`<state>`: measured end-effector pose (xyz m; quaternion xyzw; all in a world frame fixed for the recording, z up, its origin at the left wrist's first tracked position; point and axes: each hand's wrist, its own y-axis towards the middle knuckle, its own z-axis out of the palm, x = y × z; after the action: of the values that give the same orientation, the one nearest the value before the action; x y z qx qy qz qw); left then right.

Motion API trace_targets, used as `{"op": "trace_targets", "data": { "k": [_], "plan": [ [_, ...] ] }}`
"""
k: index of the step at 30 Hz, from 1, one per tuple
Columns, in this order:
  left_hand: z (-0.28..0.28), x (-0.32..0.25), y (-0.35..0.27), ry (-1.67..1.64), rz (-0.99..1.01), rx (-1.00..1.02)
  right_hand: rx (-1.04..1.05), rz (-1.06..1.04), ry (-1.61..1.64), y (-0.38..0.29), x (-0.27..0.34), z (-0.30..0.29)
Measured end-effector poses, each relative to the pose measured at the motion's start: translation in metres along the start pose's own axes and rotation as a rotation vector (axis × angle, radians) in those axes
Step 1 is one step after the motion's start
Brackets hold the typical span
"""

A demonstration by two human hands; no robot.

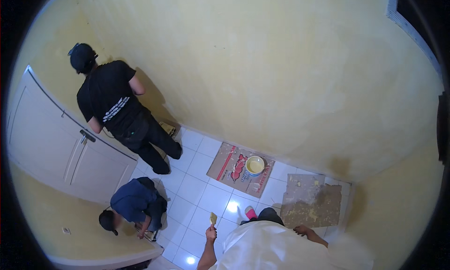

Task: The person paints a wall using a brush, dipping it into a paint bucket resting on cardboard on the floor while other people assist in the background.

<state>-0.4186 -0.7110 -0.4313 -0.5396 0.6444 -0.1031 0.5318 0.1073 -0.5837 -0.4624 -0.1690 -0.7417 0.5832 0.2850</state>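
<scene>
My left hand (pixel 211 233) grips the handle of a paintbrush (pixel 213 218), its yellowish bristles pointing up and away from me over the white tiles. On the other side of my white shirt (pixel 270 247), my right hand (pixel 303 230) hangs low by my hip. Its fingers look bent, and whether anything is in them is too small to make out. Ahead of me, a round tub of pale yellow paint (pixel 255 165) stands on a printed flattened cardboard sheet (pixel 225 164) by the foot of the yellow wall (pixel 246 76).
A paint-spattered cardboard sheet (pixel 309 203) lies right of my feet. One person in black (pixel 112 98) stands facing the wall corner, near a paint tray (pixel 167 129). Another person in blue (pixel 135 199) crouches by the white door (pixel 70 140), a hand near another tray (pixel 151 236).
</scene>
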Motion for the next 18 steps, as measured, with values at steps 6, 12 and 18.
{"op": "trace_targets", "data": {
  "k": [6, 12, 18],
  "plan": [
    [0.056, -0.037, 0.022, -0.005, 0.111, 0.128, -0.305, -0.308, -0.448, 0.058, -0.029, 0.003],
    [0.125, -0.111, 0.050, 0.147, 0.217, 0.412, -0.626, -0.443, 0.076, 0.043, 0.030, -0.050],
    [0.162, -0.145, 0.063, 0.321, 0.247, 0.528, -0.701, -0.475, 0.440, 0.001, 0.065, -0.056]
  ]
}}
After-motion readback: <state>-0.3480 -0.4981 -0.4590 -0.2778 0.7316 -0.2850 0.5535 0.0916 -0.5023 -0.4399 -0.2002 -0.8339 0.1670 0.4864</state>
